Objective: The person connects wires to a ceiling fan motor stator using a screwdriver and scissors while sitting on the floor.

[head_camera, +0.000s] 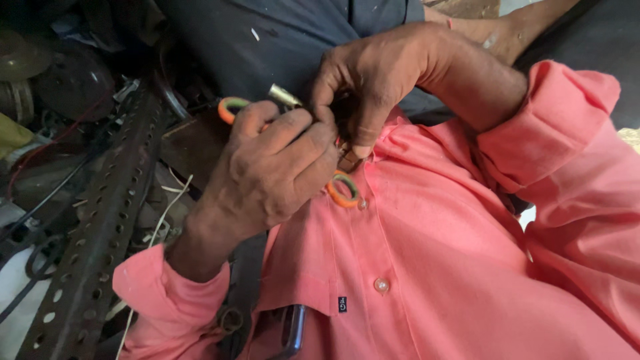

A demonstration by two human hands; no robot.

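My left hand (270, 163) is closed around a bundle of orange and green insulated wires; one loop (231, 107) sticks out above the fist and another loop (343, 190) below it. A small metal tip (284, 96) pokes out above my fingers. My right hand (373, 83) presses down from above, its fingers pinched on the wire end right beside the left fingers. What sits between the right fingertips is hidden. Both hands work close over my pink shirt (433, 253).
A perforated metal angle bar (100, 227) runs diagonally at the left among dark clutter, cables and round metal parts (67, 80). A phone (293, 330) sticks out of the shirt pocket. Dark trousers (280, 40) and a bare foot (507, 33) lie beyond.
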